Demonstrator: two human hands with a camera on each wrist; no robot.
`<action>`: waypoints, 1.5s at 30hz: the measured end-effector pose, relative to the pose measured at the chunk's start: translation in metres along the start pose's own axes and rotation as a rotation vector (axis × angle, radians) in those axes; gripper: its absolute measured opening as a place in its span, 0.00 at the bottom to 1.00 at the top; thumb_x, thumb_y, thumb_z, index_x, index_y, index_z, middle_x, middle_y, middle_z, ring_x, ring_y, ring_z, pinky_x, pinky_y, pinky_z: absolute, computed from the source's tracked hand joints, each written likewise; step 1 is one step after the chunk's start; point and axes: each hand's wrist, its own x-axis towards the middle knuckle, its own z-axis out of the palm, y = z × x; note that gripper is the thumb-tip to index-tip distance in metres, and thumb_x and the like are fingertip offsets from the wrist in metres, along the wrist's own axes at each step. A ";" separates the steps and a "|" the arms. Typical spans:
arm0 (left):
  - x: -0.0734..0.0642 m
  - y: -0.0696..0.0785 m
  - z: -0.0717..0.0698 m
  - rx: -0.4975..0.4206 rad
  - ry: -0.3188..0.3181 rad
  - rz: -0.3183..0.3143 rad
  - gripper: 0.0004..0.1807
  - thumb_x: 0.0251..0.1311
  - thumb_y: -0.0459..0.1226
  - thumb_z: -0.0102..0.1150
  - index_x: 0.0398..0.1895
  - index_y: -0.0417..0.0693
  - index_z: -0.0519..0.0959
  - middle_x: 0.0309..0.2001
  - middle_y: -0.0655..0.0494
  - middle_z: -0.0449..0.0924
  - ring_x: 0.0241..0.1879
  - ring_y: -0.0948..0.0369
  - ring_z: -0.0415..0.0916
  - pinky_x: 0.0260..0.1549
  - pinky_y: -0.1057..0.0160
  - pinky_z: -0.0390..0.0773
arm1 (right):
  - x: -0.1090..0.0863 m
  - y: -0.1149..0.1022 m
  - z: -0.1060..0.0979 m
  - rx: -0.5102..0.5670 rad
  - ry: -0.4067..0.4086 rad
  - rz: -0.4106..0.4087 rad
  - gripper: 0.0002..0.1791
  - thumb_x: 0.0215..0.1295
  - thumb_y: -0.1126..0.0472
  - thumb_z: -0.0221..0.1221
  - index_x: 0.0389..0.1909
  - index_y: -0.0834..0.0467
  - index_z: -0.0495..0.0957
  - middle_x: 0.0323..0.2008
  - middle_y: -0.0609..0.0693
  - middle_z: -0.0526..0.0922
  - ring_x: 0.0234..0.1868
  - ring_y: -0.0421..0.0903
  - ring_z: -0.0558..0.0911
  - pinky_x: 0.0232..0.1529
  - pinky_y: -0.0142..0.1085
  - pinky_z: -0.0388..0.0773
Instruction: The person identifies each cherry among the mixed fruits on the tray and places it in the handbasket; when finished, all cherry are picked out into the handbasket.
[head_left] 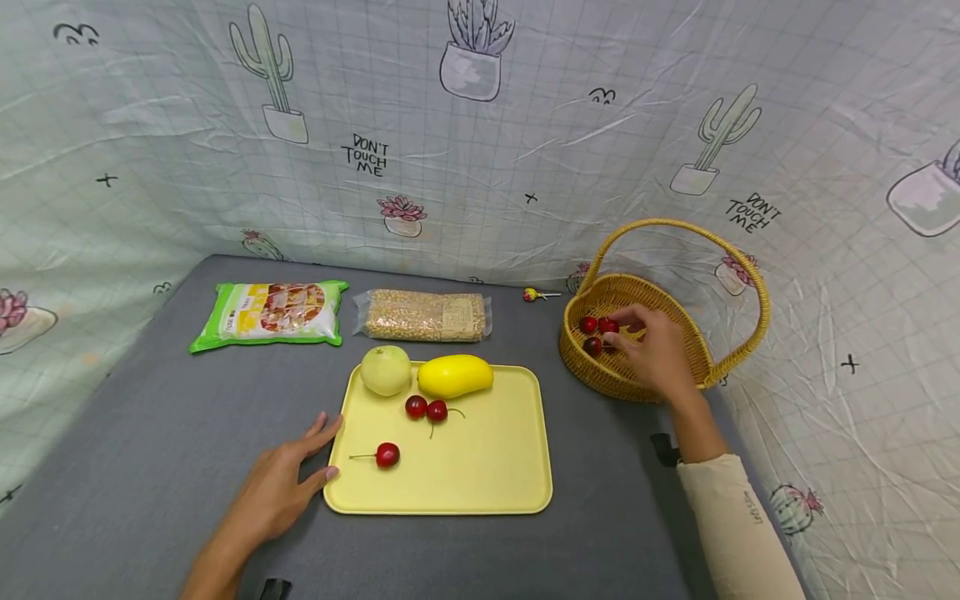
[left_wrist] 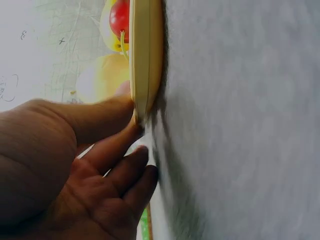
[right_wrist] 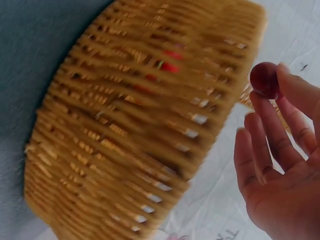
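My right hand (head_left: 656,350) pinches a dark red cherry (right_wrist: 265,80) between thumb and fingertips. It is over the wicker basket (head_left: 637,385), where other cherries (head_left: 592,346) lie at the left side. My left hand (head_left: 273,483) rests at the left edge of the yellow tray (head_left: 480,502), its thumb and index finger spread and touching the rim. On the tray are a pale green round fruit (head_left: 386,371), a yellow mango (head_left: 455,377), a pair of cherries (head_left: 437,412) close together and a single cherry (head_left: 387,455) with its stem pointing left.
Behind the tray lie a green and white food bag (head_left: 272,313) and a clear pack of corn kernels (head_left: 422,315). A small wrapped lollipop (head_left: 531,294) lies left of the basket. The basket's tall handle (head_left: 678,223) arches over it. A printed cloth backs the grey table (head_left: 150,433).
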 end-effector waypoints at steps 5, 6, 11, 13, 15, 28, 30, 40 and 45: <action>0.001 0.000 0.001 0.004 0.021 0.040 0.41 0.63 0.32 0.73 0.80 0.47 0.70 0.79 0.46 0.67 0.77 0.43 0.68 0.68 0.33 0.71 | 0.002 0.014 -0.002 -0.013 0.016 0.058 0.15 0.70 0.60 0.71 0.54 0.59 0.86 0.49 0.60 0.90 0.51 0.60 0.82 0.51 0.48 0.75; 0.001 0.000 0.001 0.007 0.022 0.044 0.41 0.63 0.32 0.73 0.79 0.47 0.70 0.78 0.47 0.68 0.77 0.43 0.68 0.68 0.33 0.72 | 0.003 0.017 -0.002 -0.019 0.019 0.065 0.15 0.70 0.60 0.71 0.54 0.59 0.86 0.49 0.60 0.90 0.51 0.61 0.82 0.51 0.51 0.76; 0.001 0.000 0.001 0.009 0.027 0.053 0.40 0.63 0.32 0.73 0.79 0.46 0.71 0.78 0.47 0.69 0.77 0.43 0.68 0.67 0.34 0.72 | 0.006 0.026 -0.004 -0.025 0.021 0.113 0.14 0.71 0.60 0.70 0.53 0.60 0.86 0.50 0.62 0.89 0.51 0.63 0.84 0.53 0.57 0.79; 0.001 0.000 0.001 0.006 0.026 0.052 0.40 0.63 0.32 0.73 0.79 0.46 0.70 0.78 0.47 0.68 0.77 0.43 0.68 0.67 0.35 0.71 | 0.008 0.030 -0.004 -0.024 0.017 0.140 0.14 0.71 0.60 0.70 0.54 0.60 0.85 0.50 0.62 0.89 0.51 0.64 0.84 0.53 0.58 0.80; 0.002 0.000 0.001 0.002 0.021 0.047 0.40 0.63 0.32 0.72 0.79 0.46 0.70 0.78 0.47 0.68 0.77 0.43 0.68 0.68 0.35 0.71 | 0.010 0.035 -0.005 -0.026 0.015 0.167 0.15 0.71 0.60 0.70 0.54 0.60 0.85 0.50 0.63 0.89 0.51 0.63 0.83 0.53 0.58 0.79; 0.002 -0.001 0.001 -0.024 -0.004 0.041 0.39 0.64 0.32 0.72 0.79 0.47 0.71 0.79 0.45 0.67 0.77 0.43 0.67 0.68 0.32 0.71 | 0.021 0.050 -0.003 -0.076 -0.080 0.321 0.16 0.72 0.59 0.69 0.54 0.63 0.83 0.51 0.66 0.88 0.51 0.64 0.83 0.54 0.60 0.80; 0.003 -0.001 0.001 -0.029 -0.008 0.037 0.39 0.64 0.31 0.71 0.79 0.46 0.70 0.79 0.45 0.67 0.77 0.42 0.67 0.69 0.31 0.71 | 0.022 0.053 -0.002 -0.080 -0.105 0.348 0.16 0.72 0.59 0.68 0.54 0.64 0.83 0.51 0.66 0.88 0.51 0.65 0.84 0.53 0.60 0.81; 0.003 0.001 0.001 -0.030 -0.011 0.026 0.40 0.64 0.31 0.71 0.80 0.47 0.69 0.79 0.44 0.66 0.78 0.42 0.66 0.68 0.31 0.71 | 0.029 0.068 0.004 -0.128 -0.185 0.439 0.16 0.72 0.58 0.68 0.54 0.62 0.82 0.52 0.65 0.88 0.54 0.65 0.83 0.55 0.59 0.81; 0.002 0.000 0.002 -0.031 -0.001 0.040 0.40 0.63 0.31 0.72 0.79 0.46 0.70 0.78 0.43 0.67 0.77 0.42 0.67 0.68 0.30 0.72 | 0.030 0.072 0.006 -0.139 -0.204 0.457 0.16 0.73 0.57 0.67 0.55 0.61 0.82 0.53 0.64 0.88 0.55 0.65 0.83 0.56 0.60 0.80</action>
